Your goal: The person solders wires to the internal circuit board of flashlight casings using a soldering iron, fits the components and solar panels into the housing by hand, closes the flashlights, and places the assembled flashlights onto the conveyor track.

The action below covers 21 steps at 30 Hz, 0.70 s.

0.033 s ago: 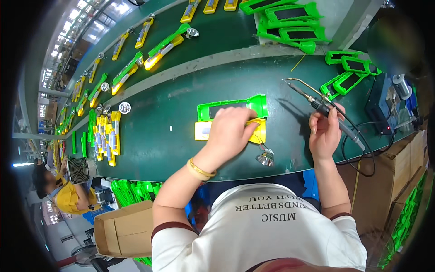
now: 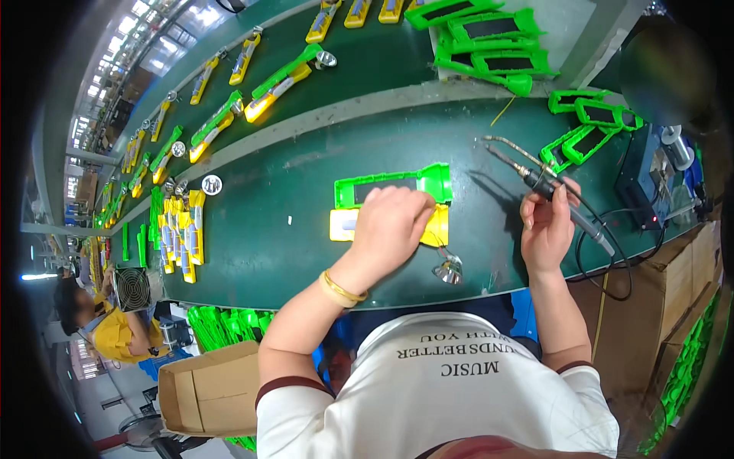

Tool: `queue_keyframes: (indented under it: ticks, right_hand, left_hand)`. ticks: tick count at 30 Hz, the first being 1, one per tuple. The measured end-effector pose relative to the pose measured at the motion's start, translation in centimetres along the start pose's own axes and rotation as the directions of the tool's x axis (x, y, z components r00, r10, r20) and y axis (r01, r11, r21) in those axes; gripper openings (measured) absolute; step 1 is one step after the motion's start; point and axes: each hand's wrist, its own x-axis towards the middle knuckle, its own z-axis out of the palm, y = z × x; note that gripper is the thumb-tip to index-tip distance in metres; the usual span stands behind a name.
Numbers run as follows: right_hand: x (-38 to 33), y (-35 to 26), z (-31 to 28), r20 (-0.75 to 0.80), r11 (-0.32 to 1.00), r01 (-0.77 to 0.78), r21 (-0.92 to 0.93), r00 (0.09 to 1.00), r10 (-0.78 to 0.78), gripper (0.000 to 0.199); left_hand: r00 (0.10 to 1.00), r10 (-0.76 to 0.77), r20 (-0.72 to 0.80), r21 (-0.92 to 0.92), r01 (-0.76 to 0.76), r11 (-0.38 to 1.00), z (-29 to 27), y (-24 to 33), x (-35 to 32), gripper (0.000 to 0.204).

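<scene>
My left hand (image 2: 390, 223) rests over a yellow lamp housing (image 2: 436, 226) in the middle of the bench, its fingers bent and drawn together. Whatever the fingertips grip is hidden beneath them. Against the housing's far side lies a green shell (image 2: 436, 182) with a dark panel. Thin wires run from the housing to a shiny reflector (image 2: 448, 269) at its near right. My right hand (image 2: 552, 222) holds a soldering iron (image 2: 541, 182) with a thin bent metal tube along it. The iron's tip points up and left, off the bench and apart from the housing.
Grouped yellow housings (image 2: 183, 237) stand at the left. Green shells (image 2: 596, 122) lie at the far right, near a blue soldering station (image 2: 641, 183) and a looping black cable (image 2: 631, 264). Beyond a low divider (image 2: 306, 115), more lamps line another surface. A co-worker (image 2: 122, 333) sits at left.
My left hand's fingers are curled closer together over the housing. The green shell and housing sit very slightly differently. My right hand keeps the soldering iron in nearly the same place.
</scene>
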Motion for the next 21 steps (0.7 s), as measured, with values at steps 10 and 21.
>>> queue_keyframes:
  ticks: [10,21]
  right_hand:
    - [-0.8,-1.0,0.6,0.193,0.996,-0.039,0.083,0.981,0.022,0.022]
    - [6.4,-4.8,9.0,0.316,0.977,0.127,0.17,0.932,-0.176,0.026]
  left_hand:
    - [0.99,0.053,-0.132,0.056,-0.046,0.997,-1.0,-0.9,-1.2,0.013]
    - [0.997,-0.001,-0.076,0.015,0.002,1.0,-1.0,-1.2,-0.6,0.014]
